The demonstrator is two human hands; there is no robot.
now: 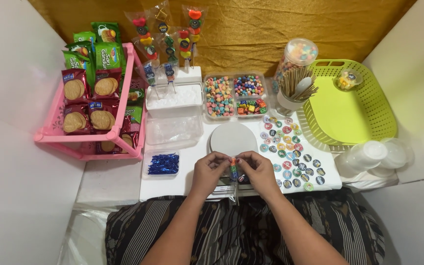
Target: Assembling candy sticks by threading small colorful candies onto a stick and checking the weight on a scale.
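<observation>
The candy skewer [233, 169], a short stick of coloured sweets in a clear narrow sleeve, is held upright over the near edge of the counter [192, 172], just in front of the round grey disc [232, 138]. The left hand [211, 171] and the right hand [257, 171] meet at its top, each grip pinching the sleeve between thumb and forefinger, fingertips almost touching across the wrapper.

To do this well, as I judge it, both pinches should stay high on the plastic and not on the sweets, so the stack keeps straight while the top is gathered. The tail of the sleeve hangs loose below the hands and should be left free, not creased against the counter's edge. Even pressure from both sides would keep the stick from tilting.

Much is hard to read here. Whether a tie or sticker is already on the sleeve cannot be told; the fingers cover that spot. The small tray of blue twists [163, 164] lies near the left hand, and round stickers [290, 152] spread toward the counter's right edge beside the green basket [354, 105], but their prints are too small to make out. Something dark lies under the hands, mostly hidden. The skewer's lower end blurs into the patterned cloth on the lap.
</observation>
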